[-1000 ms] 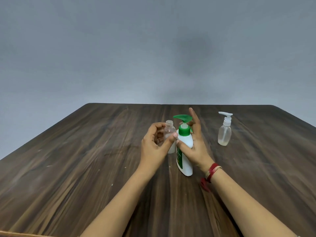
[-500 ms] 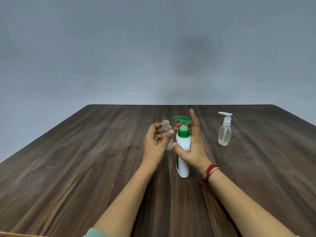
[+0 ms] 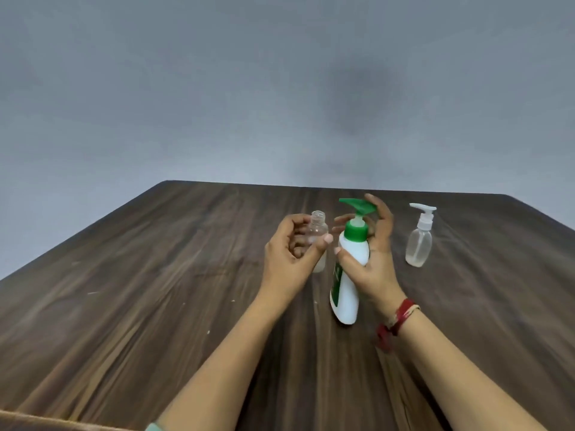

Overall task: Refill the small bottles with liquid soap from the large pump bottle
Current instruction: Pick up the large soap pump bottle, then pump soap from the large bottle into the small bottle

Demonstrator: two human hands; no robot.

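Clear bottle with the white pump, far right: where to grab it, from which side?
I'd grip the clear bottle round its oval body, below the white pump, coming from the person's right. It stands upright and alone there; the right hand with the large pump bottle crowds its left.

No lettering can be read anywhere. The only printed surface is a green label (image 3: 336,283) on the side of the white large pump bottle (image 3: 348,301). It is turned mostly edge-on to the camera. Pale marks show on it, but they are too small and blurred to make out as words or a brand. The right hand (image 3: 376,269), which grips this bottle, crosses the body just above the label. The small open bottle (image 3: 318,231) held in the left hand (image 3: 289,262) and the small pump bottle (image 3: 419,244) on the table (image 3: 155,290) are plain clear plastic.
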